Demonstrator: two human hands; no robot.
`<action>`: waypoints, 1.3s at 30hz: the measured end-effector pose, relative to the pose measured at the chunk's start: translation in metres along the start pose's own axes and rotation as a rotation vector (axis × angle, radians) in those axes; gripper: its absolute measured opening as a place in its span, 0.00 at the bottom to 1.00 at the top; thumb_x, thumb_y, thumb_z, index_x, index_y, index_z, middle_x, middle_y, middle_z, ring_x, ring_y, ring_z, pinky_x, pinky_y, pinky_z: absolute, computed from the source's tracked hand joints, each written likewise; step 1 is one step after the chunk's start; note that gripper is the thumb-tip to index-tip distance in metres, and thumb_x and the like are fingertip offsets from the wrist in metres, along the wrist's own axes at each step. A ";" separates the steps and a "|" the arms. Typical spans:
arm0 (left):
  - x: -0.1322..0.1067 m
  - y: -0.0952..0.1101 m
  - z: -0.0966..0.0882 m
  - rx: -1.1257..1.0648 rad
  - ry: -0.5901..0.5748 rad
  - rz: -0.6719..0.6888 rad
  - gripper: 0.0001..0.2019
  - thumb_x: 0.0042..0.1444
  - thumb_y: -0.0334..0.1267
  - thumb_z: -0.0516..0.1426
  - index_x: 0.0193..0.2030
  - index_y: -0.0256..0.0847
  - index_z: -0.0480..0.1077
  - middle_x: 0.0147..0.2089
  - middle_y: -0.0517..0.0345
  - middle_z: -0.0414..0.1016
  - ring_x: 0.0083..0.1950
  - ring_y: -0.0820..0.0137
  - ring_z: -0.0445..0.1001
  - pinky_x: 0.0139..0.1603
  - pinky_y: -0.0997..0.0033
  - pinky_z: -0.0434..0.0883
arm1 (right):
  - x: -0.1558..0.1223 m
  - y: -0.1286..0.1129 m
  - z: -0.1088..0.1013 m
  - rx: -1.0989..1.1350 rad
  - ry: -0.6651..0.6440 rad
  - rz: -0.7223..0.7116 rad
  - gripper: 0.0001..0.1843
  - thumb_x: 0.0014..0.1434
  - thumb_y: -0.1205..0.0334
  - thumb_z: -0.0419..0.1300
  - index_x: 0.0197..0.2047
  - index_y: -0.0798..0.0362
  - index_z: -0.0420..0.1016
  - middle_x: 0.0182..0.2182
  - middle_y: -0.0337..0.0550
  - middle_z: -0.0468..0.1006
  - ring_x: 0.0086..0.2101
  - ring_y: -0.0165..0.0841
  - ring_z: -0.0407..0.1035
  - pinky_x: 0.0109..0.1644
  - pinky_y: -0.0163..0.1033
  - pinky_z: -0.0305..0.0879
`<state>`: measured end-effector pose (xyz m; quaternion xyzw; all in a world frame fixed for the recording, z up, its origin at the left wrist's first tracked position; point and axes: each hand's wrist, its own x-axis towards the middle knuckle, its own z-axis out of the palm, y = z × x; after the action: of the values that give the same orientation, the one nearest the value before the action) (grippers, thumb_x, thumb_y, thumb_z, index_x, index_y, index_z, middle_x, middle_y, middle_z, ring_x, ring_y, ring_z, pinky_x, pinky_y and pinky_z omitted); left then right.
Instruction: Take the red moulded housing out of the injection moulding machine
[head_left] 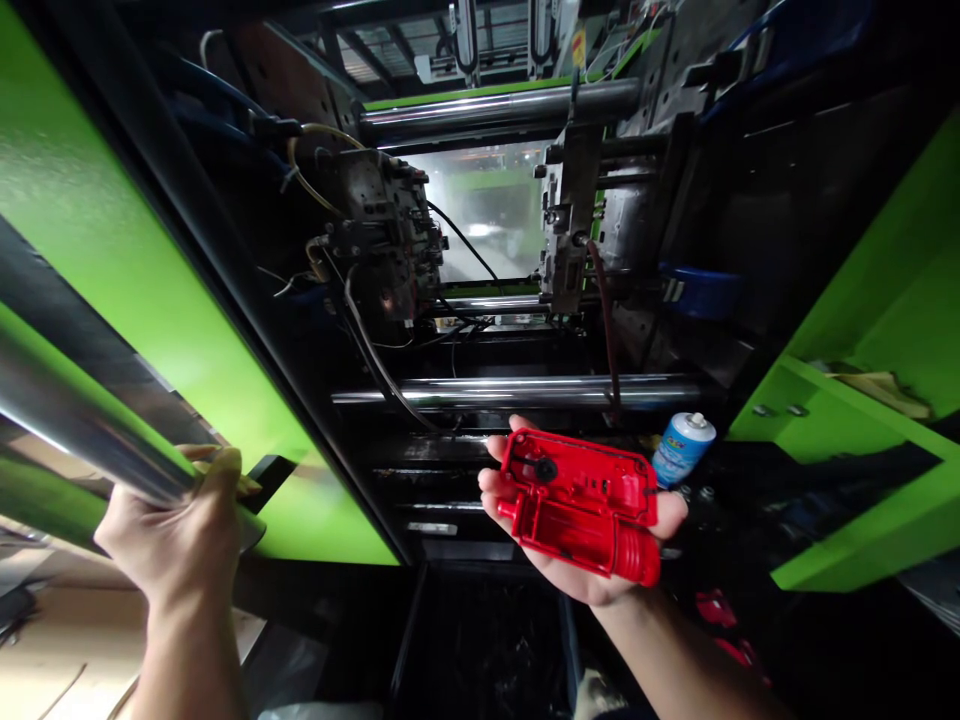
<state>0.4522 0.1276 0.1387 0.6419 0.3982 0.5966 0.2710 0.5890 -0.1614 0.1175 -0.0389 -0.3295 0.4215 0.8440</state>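
Note:
My right hand (600, 575) lies palm up at centre right and holds a red moulded plastic shell (581, 503), its hollow inner side facing me. My left hand (176, 535) at lower left grips the shiny metal handle bar (82, 435) of the green machine door (150, 290), fingers wrapped round the bar. Ahead, inside the machine, the two dark mould halves stand apart: one on the left (379, 240), one on the right (574, 215).
Horizontal steel tie bars cross the opening above (495, 105) and below (525, 392). A blue and white spray can (682, 448) stands right of the red shell. Green machine panels (885, 300) frame the right side. Hoses and cables hang by the left mould half.

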 end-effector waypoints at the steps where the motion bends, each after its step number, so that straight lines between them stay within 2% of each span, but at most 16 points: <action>1: 0.000 0.000 0.000 -0.006 0.000 0.000 0.16 0.42 0.37 0.67 0.41 0.38 0.78 0.28 0.62 0.74 0.28 0.72 0.73 0.28 0.75 0.69 | 0.000 0.000 0.000 0.008 -0.007 0.003 0.52 0.47 0.37 0.70 0.67 0.57 0.63 0.62 0.53 0.69 0.60 0.47 0.66 0.66 0.45 0.63; 11: 0.000 0.000 0.003 -0.024 0.041 0.026 0.15 0.40 0.34 0.67 0.39 0.37 0.79 0.26 0.64 0.74 0.25 0.73 0.73 0.25 0.77 0.70 | 0.002 -0.002 0.003 0.057 -0.023 0.040 0.51 0.47 0.39 0.71 0.66 0.57 0.63 0.62 0.52 0.70 0.59 0.45 0.67 0.66 0.44 0.64; 20: -0.001 0.006 0.003 -0.048 0.045 0.016 0.13 0.39 0.31 0.67 0.36 0.37 0.79 0.23 0.66 0.73 0.22 0.76 0.72 0.22 0.83 0.68 | 0.002 0.002 0.001 0.072 -0.020 0.054 0.52 0.46 0.34 0.68 0.67 0.54 0.62 0.62 0.47 0.70 0.59 0.41 0.68 0.65 0.40 0.64; 25: 0.000 -0.003 0.001 -0.065 0.053 0.049 0.15 0.38 0.32 0.68 0.37 0.37 0.79 0.23 0.65 0.74 0.23 0.76 0.72 0.22 0.82 0.68 | 0.002 0.004 0.001 0.023 0.016 0.058 0.50 0.44 0.32 0.68 0.65 0.50 0.66 0.60 0.46 0.71 0.57 0.39 0.69 0.63 0.40 0.66; 29: 0.011 -0.012 0.010 -0.044 0.052 0.048 0.15 0.39 0.34 0.69 0.36 0.36 0.79 0.24 0.64 0.75 0.23 0.73 0.73 0.22 0.80 0.68 | 0.005 0.000 0.000 0.029 0.007 0.022 0.51 0.44 0.34 0.69 0.64 0.53 0.66 0.60 0.47 0.72 0.57 0.41 0.69 0.63 0.40 0.66; 31: 0.010 -0.015 0.011 -0.105 0.060 0.080 0.22 0.37 0.34 0.69 0.44 0.36 0.77 0.28 0.64 0.73 0.25 0.74 0.72 0.23 0.78 0.69 | 0.003 -0.004 -0.004 -0.038 0.022 0.049 0.50 0.43 0.33 0.69 0.64 0.51 0.67 0.60 0.47 0.71 0.57 0.43 0.69 0.62 0.43 0.67; 33: -0.008 -0.018 0.000 -0.173 0.063 0.155 0.40 0.36 0.32 0.69 0.61 0.40 0.66 0.36 0.64 0.71 0.34 0.71 0.74 0.34 0.71 0.75 | -0.004 -0.004 -0.011 -0.273 0.050 0.127 0.52 0.42 0.34 0.70 0.66 0.47 0.64 0.63 0.48 0.68 0.59 0.46 0.67 0.64 0.48 0.66; 34: -0.027 -0.018 -0.011 -0.198 0.019 0.198 0.50 0.36 0.32 0.68 0.69 0.45 0.55 0.41 0.62 0.70 0.41 0.67 0.75 0.44 0.62 0.77 | -0.009 -0.001 -0.016 -0.480 0.064 0.174 0.53 0.42 0.37 0.72 0.68 0.44 0.61 0.65 0.48 0.65 0.61 0.48 0.64 0.66 0.51 0.63; 35: -0.052 -0.019 -0.024 -0.151 0.023 0.227 0.56 0.38 0.34 0.69 0.72 0.51 0.45 0.49 0.57 0.68 0.52 0.61 0.73 0.56 0.48 0.73 | -0.015 0.004 -0.021 -0.741 0.066 0.209 0.55 0.43 0.41 0.73 0.70 0.42 0.56 0.67 0.47 0.61 0.64 0.49 0.59 0.68 0.55 0.59; 36: -0.083 -0.020 -0.038 -0.163 -0.034 0.250 0.59 0.40 0.36 0.70 0.73 0.57 0.39 0.61 0.51 0.63 0.65 0.54 0.64 0.66 0.37 0.63 | -0.022 0.012 -0.028 -1.016 0.057 0.225 0.57 0.43 0.46 0.74 0.72 0.40 0.52 0.69 0.46 0.56 0.67 0.50 0.54 0.70 0.58 0.54; 37: -0.117 -0.020 -0.049 -0.195 -0.151 0.231 0.56 0.44 0.40 0.70 0.73 0.60 0.40 0.67 0.48 0.58 0.69 0.51 0.59 0.67 0.35 0.61 | -0.029 0.021 -0.033 -1.260 0.040 0.220 0.59 0.44 0.50 0.74 0.73 0.39 0.48 0.71 0.45 0.53 0.68 0.51 0.49 0.72 0.60 0.49; 38: -0.152 -0.021 -0.056 -0.215 -0.317 0.156 0.49 0.49 0.45 0.69 0.73 0.58 0.45 0.70 0.45 0.54 0.71 0.48 0.57 0.66 0.37 0.64 | -0.036 0.032 -0.038 -1.411 0.006 0.232 0.59 0.45 0.53 0.74 0.73 0.38 0.45 0.71 0.44 0.51 0.69 0.51 0.46 0.72 0.62 0.46; 39: -0.183 -0.023 -0.061 -0.290 -0.459 0.074 0.51 0.51 0.52 0.67 0.74 0.56 0.41 0.72 0.40 0.52 0.72 0.45 0.55 0.64 0.36 0.66 | -0.043 0.044 -0.041 -1.459 -0.026 0.263 0.57 0.48 0.53 0.72 0.73 0.37 0.44 0.72 0.44 0.50 0.70 0.51 0.45 0.72 0.63 0.45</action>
<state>0.3934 -0.0211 0.0276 0.7289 0.2131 0.4957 0.4213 0.5650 -0.1558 0.0480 -0.6240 -0.5285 0.1933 0.5421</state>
